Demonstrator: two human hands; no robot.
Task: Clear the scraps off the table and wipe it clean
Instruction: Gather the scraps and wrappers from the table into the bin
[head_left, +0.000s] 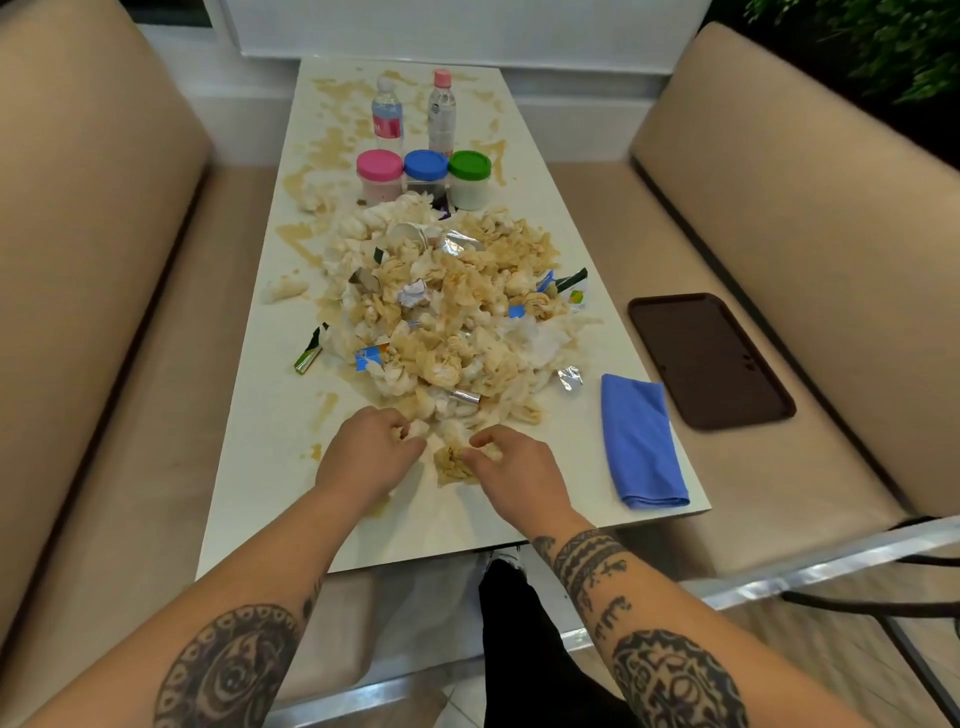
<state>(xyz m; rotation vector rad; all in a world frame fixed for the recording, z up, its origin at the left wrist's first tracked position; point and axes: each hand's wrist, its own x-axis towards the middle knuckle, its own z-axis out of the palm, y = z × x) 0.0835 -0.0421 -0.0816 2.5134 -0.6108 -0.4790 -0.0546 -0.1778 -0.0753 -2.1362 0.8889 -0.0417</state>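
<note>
Scraps come first: a heap of crumpled, brown-stained paper napkins mixed with foil bits and torn wrappers (447, 317) fills the middle of the long white table (270, 467), its near edge right at your hands. Your left hand (369, 457) has its fingers curled into a wad at the heap's near edge, and your right hand (511, 467) pinches a stained napkin clump (454, 462) just beside it. Expect the stuff to be light, soft and probably damp; it should compress easily but shed loose pieces, so scoop from underneath and the sides with both hands cupped, not from the top. Foil edges may be slick or sharp. The folded blue cloth (641, 441) lies at the table's right edge, untouched, ready for the brown smears. Beyond the heap stand three lidded tubs (423, 176) and two plastic bottles (413, 111). A dark tray (709, 358) rests on the beige bench (779, 218) to your right.
</note>
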